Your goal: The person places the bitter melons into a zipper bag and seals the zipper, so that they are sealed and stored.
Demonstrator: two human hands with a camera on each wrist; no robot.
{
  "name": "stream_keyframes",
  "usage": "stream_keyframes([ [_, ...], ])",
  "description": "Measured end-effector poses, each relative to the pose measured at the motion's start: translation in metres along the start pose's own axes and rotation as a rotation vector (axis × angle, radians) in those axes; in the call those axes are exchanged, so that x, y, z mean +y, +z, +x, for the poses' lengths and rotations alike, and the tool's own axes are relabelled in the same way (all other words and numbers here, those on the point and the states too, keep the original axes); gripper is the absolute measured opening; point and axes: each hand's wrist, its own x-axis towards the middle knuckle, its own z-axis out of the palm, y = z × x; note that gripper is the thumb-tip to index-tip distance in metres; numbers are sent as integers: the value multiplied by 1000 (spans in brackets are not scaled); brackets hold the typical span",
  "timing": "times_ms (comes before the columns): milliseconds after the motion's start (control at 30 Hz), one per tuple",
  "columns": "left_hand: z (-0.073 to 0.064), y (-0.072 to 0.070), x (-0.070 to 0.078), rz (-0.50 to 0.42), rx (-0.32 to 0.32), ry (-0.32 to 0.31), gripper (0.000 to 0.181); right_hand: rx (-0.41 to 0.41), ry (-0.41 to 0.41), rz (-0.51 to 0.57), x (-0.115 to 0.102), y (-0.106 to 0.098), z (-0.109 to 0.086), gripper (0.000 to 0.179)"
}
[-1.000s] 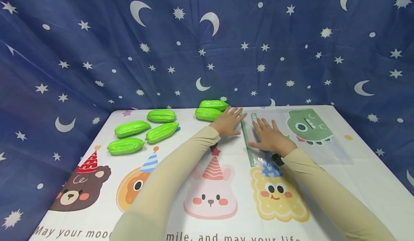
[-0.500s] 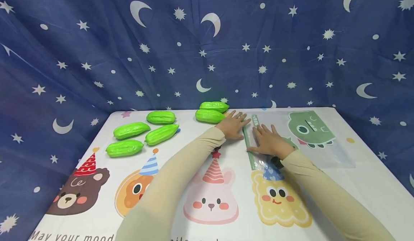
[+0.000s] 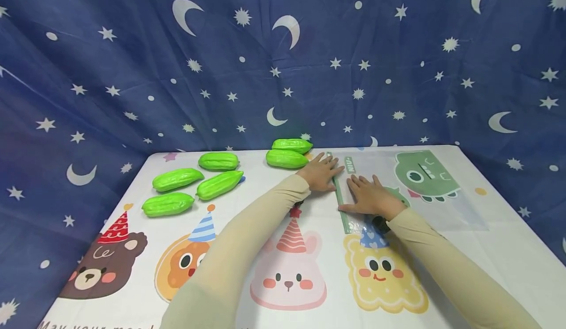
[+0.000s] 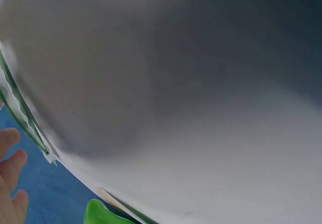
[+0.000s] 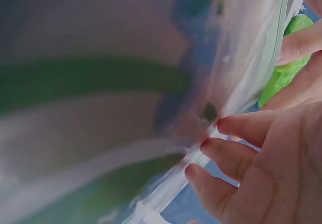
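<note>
Six green vegetables [image 3: 286,158], one clear bag [image 3: 422,177] — two hands [image 3: 319,173], four party-hatted cartoon prints [image 3: 288,282].

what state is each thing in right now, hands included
Left hand: fingers spread, at the bag's green edge
Right hand: fingers spread, over the bag
Dinosaur-print clear bag: lying flat, open or sealed unclear
Four green gourds: lying on their sides, loosely grouped
Two green gourds: lying side by side
Tablecloth: spread flat
Star-and-moon curtain: hanging, lightly creased

The plastic bag [image 3: 420,179] looks glossy, the cloth backdrop [image 3: 311,88] matt.
</note>
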Motion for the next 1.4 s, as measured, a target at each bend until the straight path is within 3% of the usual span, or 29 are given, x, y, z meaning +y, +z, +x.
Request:
stream_keyframes([
  [400, 8, -3, 9, 100, -2, -10, 53, 9, 0, 25, -6, -4, -1, 96],
  [733, 2, -3, 11, 75, 47, 13, 55, 101, 54, 42, -2, -1, -5, 98],
  [867, -1, -7, 10, 90, 101, 51, 56, 209, 49, -4, -3, -4, -11, 89],
  [1167, -7, -17, 14, 129, 213, 85, 54, 555, -26, -118, -8, -10, -25, 60],
  [1400, -17, -23, 19, 81, 264, 79, 53, 760, -243, -125, -9, -10, -35, 38],
])
